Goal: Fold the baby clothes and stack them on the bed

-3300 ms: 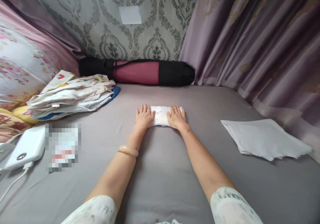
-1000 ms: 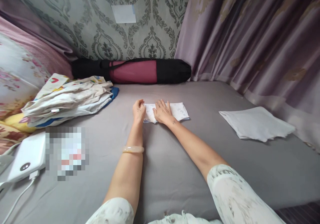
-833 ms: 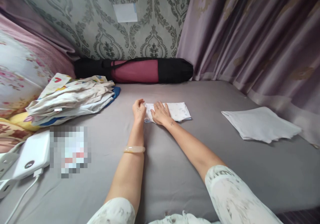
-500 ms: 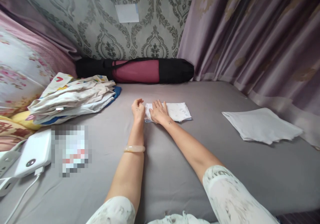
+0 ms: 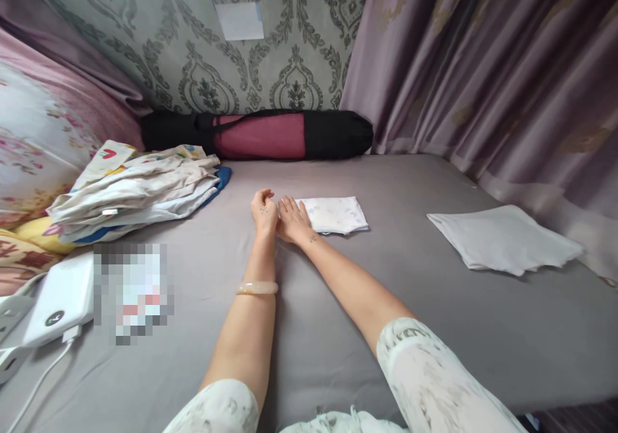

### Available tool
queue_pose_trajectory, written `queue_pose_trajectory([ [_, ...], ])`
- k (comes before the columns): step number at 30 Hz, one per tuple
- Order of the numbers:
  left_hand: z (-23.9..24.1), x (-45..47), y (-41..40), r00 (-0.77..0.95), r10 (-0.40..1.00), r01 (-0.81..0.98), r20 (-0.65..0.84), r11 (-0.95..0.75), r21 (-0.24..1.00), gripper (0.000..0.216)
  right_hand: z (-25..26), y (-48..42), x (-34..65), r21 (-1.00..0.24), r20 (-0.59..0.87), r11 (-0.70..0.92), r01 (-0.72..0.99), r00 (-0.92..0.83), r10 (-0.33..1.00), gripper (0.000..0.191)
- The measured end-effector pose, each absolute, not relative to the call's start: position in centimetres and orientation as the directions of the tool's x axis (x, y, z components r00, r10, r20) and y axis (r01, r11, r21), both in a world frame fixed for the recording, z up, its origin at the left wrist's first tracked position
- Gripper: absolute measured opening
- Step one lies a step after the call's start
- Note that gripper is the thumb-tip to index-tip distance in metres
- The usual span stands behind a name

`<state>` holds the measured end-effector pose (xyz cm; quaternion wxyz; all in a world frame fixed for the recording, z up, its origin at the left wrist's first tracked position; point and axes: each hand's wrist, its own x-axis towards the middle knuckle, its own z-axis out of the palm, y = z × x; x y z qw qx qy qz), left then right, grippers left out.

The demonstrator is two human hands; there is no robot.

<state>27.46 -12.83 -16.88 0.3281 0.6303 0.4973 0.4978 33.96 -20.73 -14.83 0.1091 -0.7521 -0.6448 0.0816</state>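
Wall: grey patterned wallpaper (image 5: 294, 34) stands behind a black and maroon bag (image 5: 258, 136), which lies along the far edge of the grey sheet (image 5: 386, 278).
Right side: a purple curtain (image 5: 458, 66) drapes down to the sheet's right edge.
Folded cloth: the pale, printed folded cloth (image 5: 335, 215) lies flat near the middle of the sheet, its right end uncovered.
My right grip: the right grip (image 5: 292, 221) is palm down over the cloth's left end, fingers straight and slightly spread.
My left grip: the left grip (image 5: 264, 213) is curled beside that end, close against my right; I cannot tell whether it pinches fabric.
Room rightward: a broad stretch of sheet reaches to a white cloth (image 5: 506, 237) with a wavy near edge.
Room leftward: a narrower strip reaches to the clothes pile (image 5: 140, 185); a white power bank (image 5: 60, 298) lies nearer me.
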Motion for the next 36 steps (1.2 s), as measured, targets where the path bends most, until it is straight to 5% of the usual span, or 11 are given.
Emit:
queue_pose_trajectory([
  [9, -15.6, 28.9, -14.7, 0.188, 0.917, 0.424, 0.353, -0.400, 0.813, 0.038, -12.7, -23.7, 38.8, -0.301, 0.115, -0.187, 0.935, 0.230, 0.966, 0.057],
  [13, -15.3, 30.5, -17.1, 0.506, 0.780, 0.537, 0.370, -0.620, 0.572, 0.039, -13.5, -26.0, 42.4, -0.240, 0.090, -0.240, 0.941, 0.268, 0.959, 0.056],
  [17, -15.5, 31.5, -19.1, 0.681, 0.697, 0.622, 0.227, -0.713, 0.323, 0.045, -14.6, -27.1, 44.0, -0.218, 0.051, -0.221, 0.951, 0.237, 0.970, 0.057],
  [23, -15.4, 31.7, -19.8, 0.691, 0.721, 0.700, 0.041, -0.683, 0.212, 0.056, -15.4, -27.0, 44.0, -0.247, 0.021, -0.221, 0.943, 0.233, 0.972, 0.057],
  [31, -15.6, 32.0, -19.8, 0.643, 0.765, 0.751, 0.039, -0.639, 0.165, 0.060, -15.1, -26.7, 43.7, -0.262, 0.001, -0.342, 0.902, 0.354, 0.935, 0.059],
  [36, -15.6, 32.1, -20.0, 0.625, 0.762, 0.750, 0.167, -0.646, 0.142, 0.059, -14.5, -27.3, 44.0, -0.220, 0.064, -0.359, 0.907, 0.381, 0.923, 0.056],
])
